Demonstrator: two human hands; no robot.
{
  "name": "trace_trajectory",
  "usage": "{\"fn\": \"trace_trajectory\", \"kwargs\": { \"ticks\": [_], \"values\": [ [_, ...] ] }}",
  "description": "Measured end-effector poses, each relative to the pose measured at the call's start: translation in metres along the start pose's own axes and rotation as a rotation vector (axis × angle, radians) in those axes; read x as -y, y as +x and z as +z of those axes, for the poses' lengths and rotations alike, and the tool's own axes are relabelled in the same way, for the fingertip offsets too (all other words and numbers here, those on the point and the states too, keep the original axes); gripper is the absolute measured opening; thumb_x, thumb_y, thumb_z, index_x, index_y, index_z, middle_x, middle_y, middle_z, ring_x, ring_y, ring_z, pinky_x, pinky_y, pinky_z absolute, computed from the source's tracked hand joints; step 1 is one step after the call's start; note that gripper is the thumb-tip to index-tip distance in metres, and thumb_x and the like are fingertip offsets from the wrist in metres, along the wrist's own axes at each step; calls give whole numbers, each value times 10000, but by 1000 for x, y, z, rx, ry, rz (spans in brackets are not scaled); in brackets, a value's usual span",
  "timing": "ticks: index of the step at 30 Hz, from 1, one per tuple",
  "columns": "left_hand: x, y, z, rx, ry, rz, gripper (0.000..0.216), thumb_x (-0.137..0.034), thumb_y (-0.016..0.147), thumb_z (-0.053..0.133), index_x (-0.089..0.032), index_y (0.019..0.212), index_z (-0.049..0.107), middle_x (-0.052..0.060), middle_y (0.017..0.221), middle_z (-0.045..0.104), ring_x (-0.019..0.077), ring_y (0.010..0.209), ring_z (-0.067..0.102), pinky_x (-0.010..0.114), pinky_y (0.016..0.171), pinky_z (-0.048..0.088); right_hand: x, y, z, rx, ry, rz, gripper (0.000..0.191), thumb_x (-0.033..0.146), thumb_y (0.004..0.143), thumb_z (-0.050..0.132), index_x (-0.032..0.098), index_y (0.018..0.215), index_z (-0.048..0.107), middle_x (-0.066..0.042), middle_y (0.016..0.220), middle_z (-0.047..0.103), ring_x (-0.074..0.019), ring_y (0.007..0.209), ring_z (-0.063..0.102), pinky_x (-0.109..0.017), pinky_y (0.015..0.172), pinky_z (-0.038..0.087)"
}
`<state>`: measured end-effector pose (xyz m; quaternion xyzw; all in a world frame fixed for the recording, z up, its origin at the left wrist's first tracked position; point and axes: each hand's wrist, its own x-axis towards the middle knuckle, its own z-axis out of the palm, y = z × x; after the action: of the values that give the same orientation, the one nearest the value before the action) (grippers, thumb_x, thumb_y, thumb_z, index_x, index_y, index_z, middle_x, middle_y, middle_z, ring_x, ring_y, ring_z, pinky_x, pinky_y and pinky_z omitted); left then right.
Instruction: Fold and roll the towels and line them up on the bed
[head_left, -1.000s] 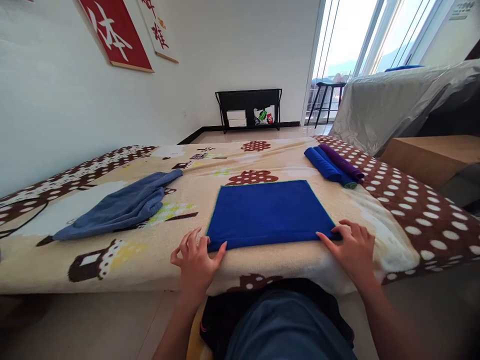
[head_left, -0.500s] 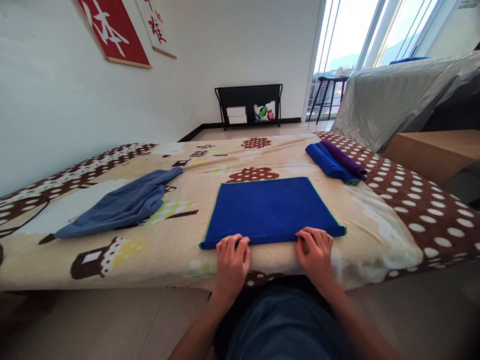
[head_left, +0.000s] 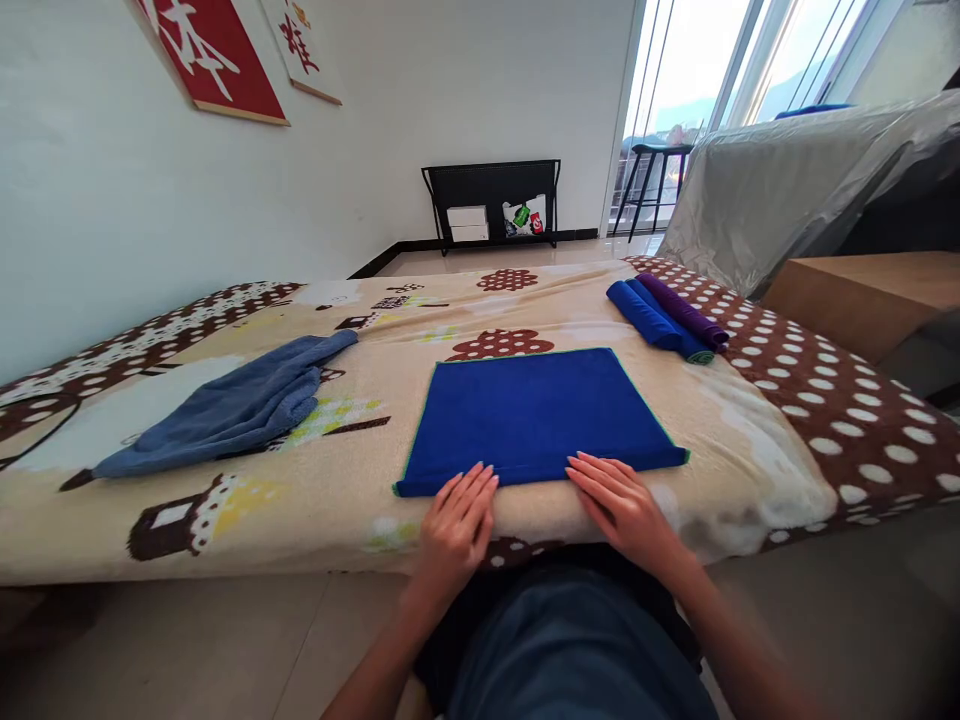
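A blue towel (head_left: 532, 410) with green edging lies flat on the patterned blanket (head_left: 360, 540), its near edge turned over into a narrow roll. My left hand (head_left: 459, 515) rests on the left part of that roll, fingers stretched out. Farther right, my right hand (head_left: 619, 500) lies on the same roll with its fingers extended and flat. Neither hand grips the cloth. Beyond the towel to the right are two rolled blue towels (head_left: 652, 315) and a rolled purple towel (head_left: 682, 310), side by side.
A crumpled grey-blue cloth (head_left: 232, 405) lies on the left of the bed. A black rack (head_left: 491, 180) stands by the far wall. Right of the bed are a wooden box-like piece (head_left: 862, 295) and furniture under a plastic cover (head_left: 780, 180). A stool (head_left: 652, 150) stands near the window.
My fingers were curled over the towel's near edge and are now straightened flat on the roll. My right hand has shifted a little left. The view has tilted slightly.
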<state>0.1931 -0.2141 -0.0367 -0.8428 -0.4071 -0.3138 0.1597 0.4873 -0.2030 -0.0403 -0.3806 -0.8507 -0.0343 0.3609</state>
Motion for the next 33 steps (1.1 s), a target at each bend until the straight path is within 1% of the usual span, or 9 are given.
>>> {"fn": "trace_trajectory", "kwargs": {
  "ticks": [2,5,7,10,14,20,23,27,33],
  "values": [
    [20,-18,-10,-24,44,-40,523,-83,930,485,-202,1439,497,99,1377,635,234,1319,563,443,1102,410,-23,-15,-18,47,7,10,449,154,994,500,252,1430,534,-38,1427,583,-197,1363,512,-410,1104,439],
    [46,-42,-26,-62,126,-128,504,-104,920,512,-224,1409,532,95,1354,652,246,1285,592,466,1107,374,-56,-40,-41,49,-5,84,440,184,997,497,273,1426,542,-27,1432,577,-209,1367,510,-436,1121,436],
    [56,-51,-34,-65,165,-178,480,-124,912,539,-241,1377,561,85,1333,668,255,1279,594,472,1105,353,-72,-52,-52,45,-16,139,423,219,998,500,277,1412,558,-32,1425,582,-222,1360,519,-457,1128,431],
    [62,-54,-41,-50,171,-240,427,-158,908,567,-266,1320,605,66,1291,695,268,1288,583,480,1103,314,-86,-60,-62,50,-28,189,380,281,994,506,274,1361,607,-44,1383,617,-236,1322,556,-481,1115,435],
    [65,-45,-45,-56,117,-351,286,-229,925,575,-281,1185,681,47,1184,742,270,1199,620,491,1096,288,-96,-56,-66,19,-67,232,323,361,983,523,279,1251,684,-40,1285,682,-239,1260,600,-483,1073,452],
    [80,-40,-53,-44,2,-429,192,-313,947,577,-289,1059,731,60,1169,687,259,1124,593,425,965,402,-113,-55,-71,7,-143,272,309,466,970,541,313,1150,740,-17,1247,698,-248,1226,603,-469,1045,443],
    [89,-42,-55,-47,18,-401,181,-314,954,575,-298,1012,746,67,1150,666,262,1108,586,433,962,396,-118,-56,-73,-1,-151,243,299,466,983,522,325,1108,754,-10,1224,704,-239,1187,619,-453,1027,441],
    [98,-45,-59,-30,47,-337,186,-317,951,573,-321,970,759,61,1160,670,272,1140,584,465,1019,374,-117,-51,-81,-13,-171,228,315,475,993,500,331,1048,775,-22,1198,710,-240,1151,635,-453,1003,440],
    [98,-46,-74,11,9,-320,193,-317,954,545,-304,967,737,77,1204,647,280,1186,556,482,1035,376,-109,-51,-98,47,-94,232,317,508,978,503,358,1054,771,-19,1257,682,-256,1190,611,-465,1023,453]
  ]
}}
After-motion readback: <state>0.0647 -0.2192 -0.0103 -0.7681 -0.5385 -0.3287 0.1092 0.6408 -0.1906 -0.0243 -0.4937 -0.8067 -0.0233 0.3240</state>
